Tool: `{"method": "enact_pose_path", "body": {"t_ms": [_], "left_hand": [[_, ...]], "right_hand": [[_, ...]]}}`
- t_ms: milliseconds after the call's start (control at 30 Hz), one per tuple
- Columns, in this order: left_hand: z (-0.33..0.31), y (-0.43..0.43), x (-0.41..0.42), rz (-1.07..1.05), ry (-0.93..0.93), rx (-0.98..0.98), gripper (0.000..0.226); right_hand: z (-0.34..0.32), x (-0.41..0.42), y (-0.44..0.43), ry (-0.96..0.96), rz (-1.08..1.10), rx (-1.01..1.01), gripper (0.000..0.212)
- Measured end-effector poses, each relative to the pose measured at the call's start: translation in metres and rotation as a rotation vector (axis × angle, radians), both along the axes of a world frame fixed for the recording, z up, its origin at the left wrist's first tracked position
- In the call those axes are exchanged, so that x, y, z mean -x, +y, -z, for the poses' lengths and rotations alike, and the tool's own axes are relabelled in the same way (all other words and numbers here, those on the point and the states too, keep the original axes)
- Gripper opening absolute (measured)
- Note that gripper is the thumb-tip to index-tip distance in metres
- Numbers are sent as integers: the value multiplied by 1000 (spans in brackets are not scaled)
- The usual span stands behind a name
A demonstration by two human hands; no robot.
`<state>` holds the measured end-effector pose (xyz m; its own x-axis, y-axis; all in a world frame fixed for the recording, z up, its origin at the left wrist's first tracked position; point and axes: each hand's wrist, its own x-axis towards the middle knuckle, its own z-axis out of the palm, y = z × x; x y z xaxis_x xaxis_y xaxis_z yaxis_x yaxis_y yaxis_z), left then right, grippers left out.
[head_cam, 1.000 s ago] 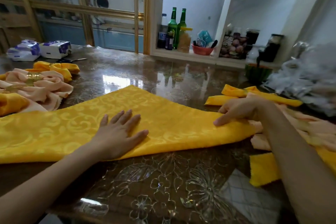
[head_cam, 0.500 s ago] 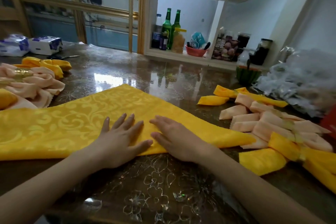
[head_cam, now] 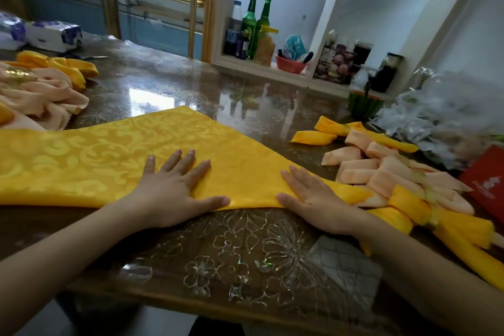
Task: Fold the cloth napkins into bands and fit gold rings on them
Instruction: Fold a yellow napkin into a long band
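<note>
A large yellow patterned napkin [head_cam: 114, 155], folded into a triangle, lies flat on the glossy table [head_cam: 191, 90]. My left hand [head_cam: 174, 188] presses flat on its near edge, fingers spread. My right hand [head_cam: 311, 194] lies flat on the napkin's right part, close to its tip. On the right sits a pile of folded peach and yellow napkins [head_cam: 381, 174], some with a gold ring [head_cam: 433, 219] round them. More ringed napkins [head_cam: 41, 84] lie at the far left.
A red box [head_cam: 485, 188] and a heap of clear plastic bags [head_cam: 441, 114] crowd the right side. Tissue packs [head_cam: 51, 35] sit at the back left. Bottles [head_cam: 255, 26] and jars stand on a shelf behind the table.
My right hand came from the napkin's right tip to the middle beside my left hand, then slid back right along the near edge. The left hand stayed pressing.
</note>
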<state>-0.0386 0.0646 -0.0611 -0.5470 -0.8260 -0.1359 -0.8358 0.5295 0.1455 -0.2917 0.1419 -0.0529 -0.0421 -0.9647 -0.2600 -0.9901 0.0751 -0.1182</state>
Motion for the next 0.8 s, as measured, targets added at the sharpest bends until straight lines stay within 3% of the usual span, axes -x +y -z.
{"method": "enact_pose_path", "body": {"t_ms": [133,200,300,433,567,633,700,800], "left_hand": [[-6,1,-1,-24,-38,-40,122],[-11,4,4,-21,-33,-4,99],[-14,7,9,-19,55,94,68],[-10,0,-47,-201,33,166,56],[2,0,-133,-366,-81,119,71],[5,6,-168,-437,-40,69,112],[9,14,-200,-526,-27,70,138],[10,21,-234,-595,-32,94,135]], "right_hand": [[-36,6,8,-12,115,-162,80],[-54,-15,4,-105,77,-7,76],[-47,-66,-21,-310,-54,344,46],[-9,-142,-61,-262,-330,306,45],[9,-158,-79,-168,-409,217,65],[10,-154,-79,-144,-428,220,101],[11,-154,-81,-129,-427,224,113],[7,-157,-81,-139,-426,204,119]]}}
